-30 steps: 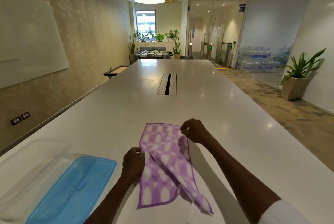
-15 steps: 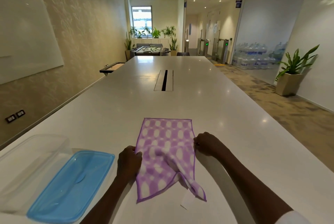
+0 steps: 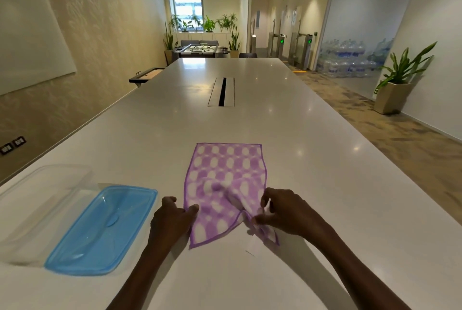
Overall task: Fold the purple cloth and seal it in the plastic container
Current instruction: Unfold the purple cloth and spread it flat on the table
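A purple cloth (image 3: 225,174) with white ovals lies on the white table (image 3: 250,122), its far half flat and its near part bunched. My left hand (image 3: 172,219) pinches the cloth's left edge against the table. My right hand (image 3: 282,212) grips the crumpled near-right corner. A clear plastic container (image 3: 37,199) sits at the near left. Its blue lid (image 3: 105,229) lies upside down beside it, between the container and my left hand.
A cable slot (image 3: 222,91) runs along the table's middle, beyond the cloth. The table's left edge is close behind the container. A potted plant (image 3: 397,79) stands on the floor at the right, off the table.
The cloth's far end has been laid out flat on the table. My right hand has come back from the far corner to the crumpled near-right corner. My left hand stays on the left edge.
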Tool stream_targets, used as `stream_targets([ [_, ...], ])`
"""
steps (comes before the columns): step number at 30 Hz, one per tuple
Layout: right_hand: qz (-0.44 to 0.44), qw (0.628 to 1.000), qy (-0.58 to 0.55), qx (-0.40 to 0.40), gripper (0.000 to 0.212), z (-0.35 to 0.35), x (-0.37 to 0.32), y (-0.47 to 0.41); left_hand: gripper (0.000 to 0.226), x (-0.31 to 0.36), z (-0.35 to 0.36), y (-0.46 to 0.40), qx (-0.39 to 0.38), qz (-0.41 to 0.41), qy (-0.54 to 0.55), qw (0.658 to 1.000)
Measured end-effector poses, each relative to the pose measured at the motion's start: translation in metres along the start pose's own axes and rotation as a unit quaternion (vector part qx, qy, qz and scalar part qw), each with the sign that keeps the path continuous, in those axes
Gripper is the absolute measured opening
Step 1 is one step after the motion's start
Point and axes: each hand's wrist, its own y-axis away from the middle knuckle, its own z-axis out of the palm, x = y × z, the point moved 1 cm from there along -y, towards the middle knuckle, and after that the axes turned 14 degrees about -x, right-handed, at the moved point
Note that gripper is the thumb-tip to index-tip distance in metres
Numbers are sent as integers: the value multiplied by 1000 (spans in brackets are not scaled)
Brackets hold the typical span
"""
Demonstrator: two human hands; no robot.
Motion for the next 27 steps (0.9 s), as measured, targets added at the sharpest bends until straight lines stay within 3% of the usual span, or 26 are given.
stream_targets([
  [3, 90, 994, 18, -66, 65, 8, 9, 11, 74, -4, 3, 17, -25, -11, -18, 999],
  [9, 104, 972, -210, -22, 42, 23, 22, 19, 79, -13, 6, 41, -111, 3, 46, 993],
  [12, 95, 937, -336, 8, 29, 25, 20, 26, 60, -15, 8, 48, -131, 25, 122, 984],
  [15, 91, 879, -467, 33, 24, 24, 18, 32, 41, -17, 5, 51, -95, 46, 176, 979],
  [19, 91, 857, -504, 61, 28, 22, 24, 37, 23, -17, 3, 56, -81, 61, 201, 974],
  [23, 87, 869, -482, 69, 22, 23, 31, 45, 19, -21, -4, 60, -55, 72, 192, 977],
  [27, 97, 933, -341, 51, 16, 33, 37, 51, 17, -34, -11, 60, -60, 67, 99, 991],
])
